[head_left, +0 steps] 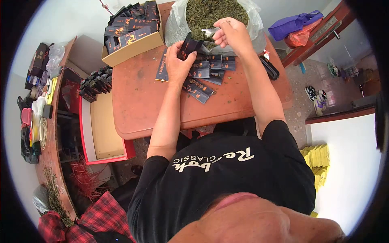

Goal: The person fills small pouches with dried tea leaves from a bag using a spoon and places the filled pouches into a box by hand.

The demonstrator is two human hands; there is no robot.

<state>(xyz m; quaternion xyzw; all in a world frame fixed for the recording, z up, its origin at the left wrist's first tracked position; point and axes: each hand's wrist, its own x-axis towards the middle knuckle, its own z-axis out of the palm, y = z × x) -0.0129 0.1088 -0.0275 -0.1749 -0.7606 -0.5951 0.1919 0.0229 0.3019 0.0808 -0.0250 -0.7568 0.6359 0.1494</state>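
Observation:
My left hand [181,62] is wrapped round a small black packet [187,47] with orange print, held upright with its top towards the bag. My right hand [232,35] is closed, pinching a small pale, shiny thing [209,32] that could be a scoop; its kind is not clear. Just behind both hands stands a clear plastic bag [175,25] full of dried green-brown leaves [210,14]. Several flat black packets [201,69] lie overlapping on the reddish-brown table [142,103] below my hands.
At the table's back left, a cardboard box [135,50] holds many black packets. A dark case [269,68] lies near the right edge. Left of the table are a red-sided box [106,125], bundled black packets [96,84] and a cluttered shelf [50,133]. Yellow packs [317,160] stack at lower right.

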